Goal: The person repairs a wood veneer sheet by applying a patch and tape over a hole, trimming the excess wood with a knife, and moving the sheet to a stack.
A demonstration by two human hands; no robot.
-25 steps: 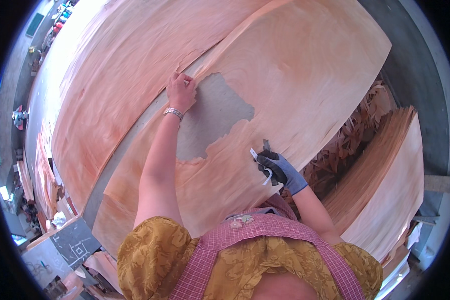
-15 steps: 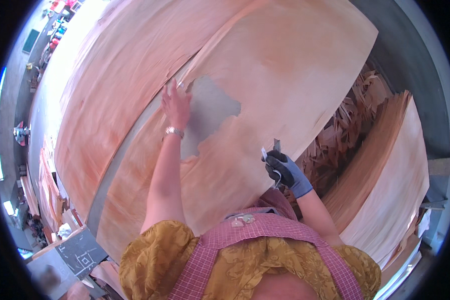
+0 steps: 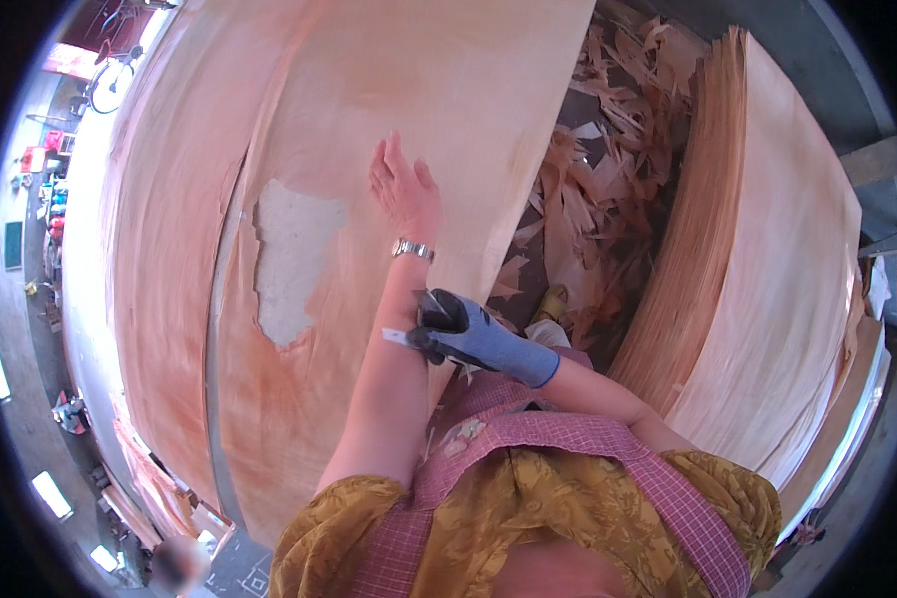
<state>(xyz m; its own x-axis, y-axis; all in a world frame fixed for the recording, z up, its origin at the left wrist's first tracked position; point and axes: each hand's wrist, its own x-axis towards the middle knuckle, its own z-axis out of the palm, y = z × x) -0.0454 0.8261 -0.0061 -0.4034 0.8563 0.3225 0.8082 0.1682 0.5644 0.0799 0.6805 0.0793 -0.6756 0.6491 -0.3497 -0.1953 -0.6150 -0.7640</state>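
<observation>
My bare left hand, with a metal watch at the wrist, is over the large pale wood veneer sheet. Its fingers are stretched out and it holds nothing; whether it touches the sheet I cannot tell. Left of it, a ragged hole in the veneer shows a grey-white layer beneath. My right hand, in a blue and black glove, is closed in front of my left forearm. A short white strip sticks out of its fist, and a small flat dark blade blurs at its top.
A tall stack of veneer sheets stands on the right. Torn veneer scraps litter the floor between it and the work surface, where a shoe shows. A narrow grey gap separates the veneer sheets on the left.
My view has turned right. My left hand has left the edge of the hole and moved right over the sheet. The gloved right hand has come left, across my left forearm.
</observation>
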